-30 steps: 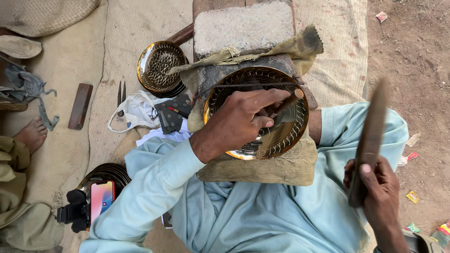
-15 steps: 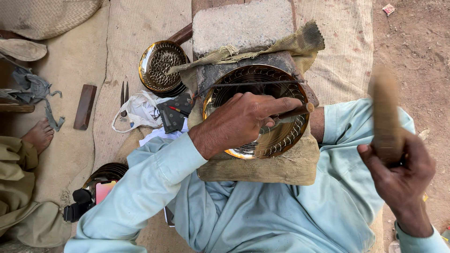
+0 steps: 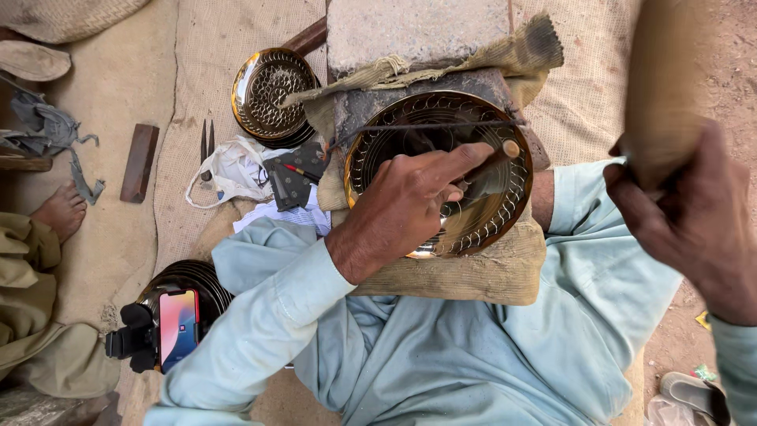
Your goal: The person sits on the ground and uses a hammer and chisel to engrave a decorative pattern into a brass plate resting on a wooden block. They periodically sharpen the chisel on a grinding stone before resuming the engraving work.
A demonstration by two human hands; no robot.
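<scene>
A round brass plate [image 3: 410,134] with dark engraved patterns lies on a burlap-covered block in front of me. My left hand [image 3: 410,201] rests on the plate and holds a short chisel [image 3: 493,162] upright against its surface. My right hand [image 3: 694,213] is raised close to the camera at the right, gripping a thick wooden mallet [image 3: 662,79] that points upward. A thin metal rod [image 3: 426,126] lies across the plate's upper half.
A second engraved plate [image 3: 272,95] lies at the upper left of the block. A stack of dark plates [image 3: 197,280], a phone on a mount [image 3: 177,327], a plastic bag [image 3: 229,170], pointed tools [image 3: 206,142] and a wooden block [image 3: 139,162] lie on the mat. Another person's foot [image 3: 59,213] is at left.
My right hand has lifted the mallet from low at my right side up high and closer to the camera. My left hand stays on the plate with the chisel.
</scene>
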